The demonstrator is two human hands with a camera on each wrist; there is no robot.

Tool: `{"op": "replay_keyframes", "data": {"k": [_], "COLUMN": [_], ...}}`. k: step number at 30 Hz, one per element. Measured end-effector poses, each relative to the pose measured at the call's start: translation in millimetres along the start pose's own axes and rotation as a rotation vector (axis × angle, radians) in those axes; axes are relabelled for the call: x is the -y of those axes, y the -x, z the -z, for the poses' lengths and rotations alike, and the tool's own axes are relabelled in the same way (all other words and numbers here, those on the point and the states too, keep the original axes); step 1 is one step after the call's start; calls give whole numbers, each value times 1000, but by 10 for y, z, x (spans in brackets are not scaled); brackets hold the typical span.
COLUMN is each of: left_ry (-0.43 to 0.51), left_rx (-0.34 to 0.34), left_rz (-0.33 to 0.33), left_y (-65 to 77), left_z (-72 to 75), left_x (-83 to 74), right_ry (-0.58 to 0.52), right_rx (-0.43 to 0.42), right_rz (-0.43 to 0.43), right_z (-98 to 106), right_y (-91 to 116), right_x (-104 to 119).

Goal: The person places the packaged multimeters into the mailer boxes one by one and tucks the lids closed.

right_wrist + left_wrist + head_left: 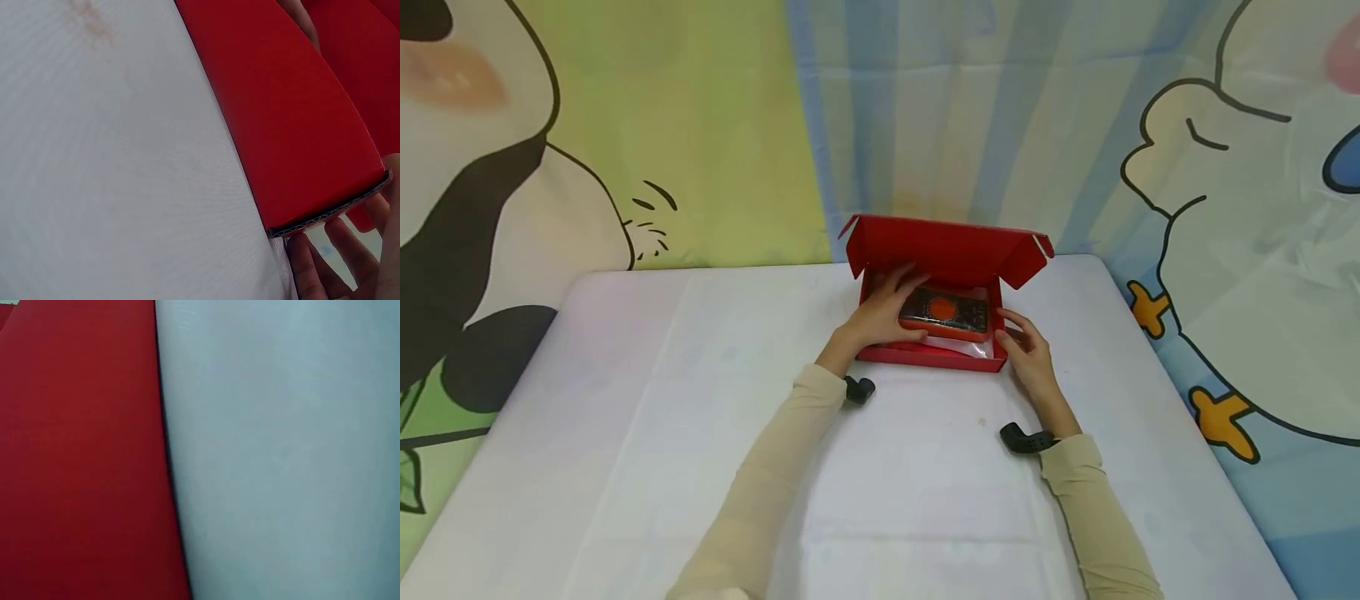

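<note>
an orange-and-black case (951,317) lies inside an open red box (917,357) at twelve o'clock on the white table (917,467), seen on my remote feed. the left hand (880,317), at the case's nine o'clock, holds that end between thumb and spread fingers; the right hand (1032,358) grips the box's wall at four o'clock. the lid (947,250) stands raised at twelve. i judge that, held at one end, the case could twist or slip if its glossy face proves slick. clear plastic (979,348) at its six o'clock could snag; should the right hand loosen, the box could skid.
</note>
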State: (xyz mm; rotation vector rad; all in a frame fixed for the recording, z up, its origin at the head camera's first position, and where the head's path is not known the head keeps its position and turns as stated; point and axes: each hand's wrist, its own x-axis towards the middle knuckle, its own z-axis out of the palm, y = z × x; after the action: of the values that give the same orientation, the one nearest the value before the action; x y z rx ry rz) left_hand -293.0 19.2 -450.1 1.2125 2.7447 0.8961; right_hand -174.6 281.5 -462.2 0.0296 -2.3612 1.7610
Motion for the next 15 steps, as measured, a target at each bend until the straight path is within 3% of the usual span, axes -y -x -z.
{"op": "replay_keyframes", "data": {"k": [3, 6, 10, 15], "left_ry": [40, 162, 376, 556], "left_rx": [-67, -151, -344, -601], "left_rz": [5, 29, -1, -109], "left_y": [-23, -17, 53, 265], "left_z": [18, 45, 53, 73], "left_x": [-6, -8, -29, -187], "right_ry": [-7, -6, -43, -37], "right_rx": [-7, -21, -40, -22], "right_rz": [-11, -27, -66, -172], "right_z": [19, 21, 21, 72], "right_y": [-62, -122, -135, -73], "right_x": [-121, -208, -201, -55]}}
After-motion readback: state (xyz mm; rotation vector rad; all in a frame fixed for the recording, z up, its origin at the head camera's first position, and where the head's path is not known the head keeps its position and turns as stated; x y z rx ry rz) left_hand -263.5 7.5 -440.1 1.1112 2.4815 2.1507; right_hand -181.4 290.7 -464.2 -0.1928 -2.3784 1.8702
